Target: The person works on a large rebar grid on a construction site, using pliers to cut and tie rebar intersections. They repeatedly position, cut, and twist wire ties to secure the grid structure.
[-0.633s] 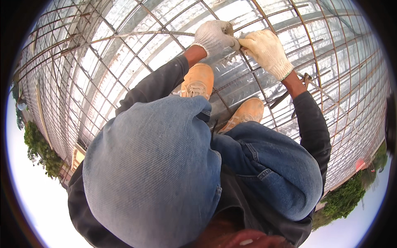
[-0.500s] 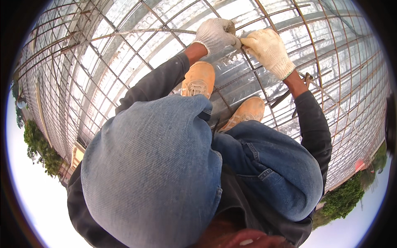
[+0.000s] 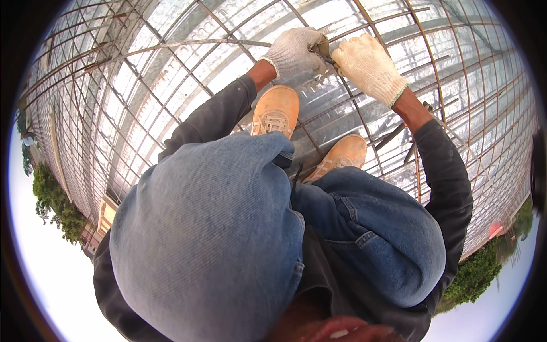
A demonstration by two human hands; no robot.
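Observation:
Both my hands wear knitted work gloves and meet over a crossing of the rebar mesh [image 3: 353, 101] beyond my shoes. My left hand [image 3: 296, 52], in a greyish glove, is closed with its thumb and fingers bent in at the crossing. My right hand [image 3: 369, 68], in a cream glove, is curled just beside it, knuckles up. Whatever sits between the fingers is too small and hidden to make out. Under my right wrist lies a tool with two dark handles [image 3: 390, 137], partly covered by my forearm.
Corrugated shiny metal decking [image 3: 325, 111] lies under the bars. My tan shoes [image 3: 276, 109] stand amid the mesh below my hands. A long bent bar [image 3: 188, 43] runs in from the left toward my left hand. Trees [image 3: 57, 199] show past the deck's edge.
My right hand has rolled and drawn slightly apart from my left, its fingers now curled instead of pointing at it. My right elbow has swung outward. My left hand has shifted slightly left.

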